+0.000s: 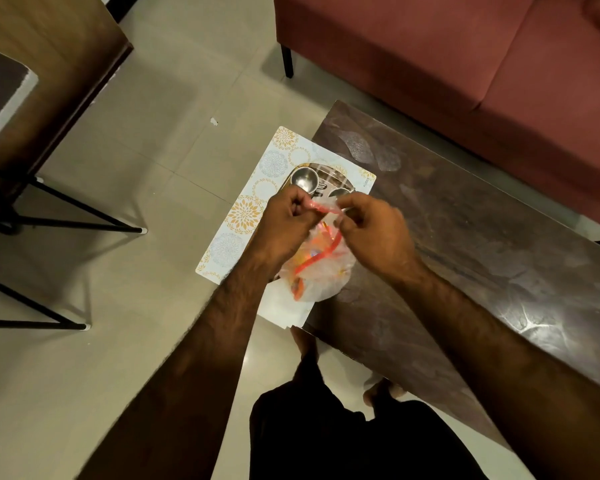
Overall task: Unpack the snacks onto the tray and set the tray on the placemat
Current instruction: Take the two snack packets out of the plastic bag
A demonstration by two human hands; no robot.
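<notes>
Both hands, left point(284, 220) and right point(371, 226), pinch the clear snack bag's point(321, 271) red-striped mouth above the placemat point(246, 216), tray point(321, 174) just beyond.

floral placemat point(248, 216), maroon sofa point(465, 57)

Red sofa point(430, 46), dark wooden table point(465, 220) — tiled floor point(174, 98)

The bag point(326, 271), left hand point(284, 220) and right hand point(374, 233) hide most of the tray point(328, 173) (only its far end shows); the bag's contents are a blur.
</notes>
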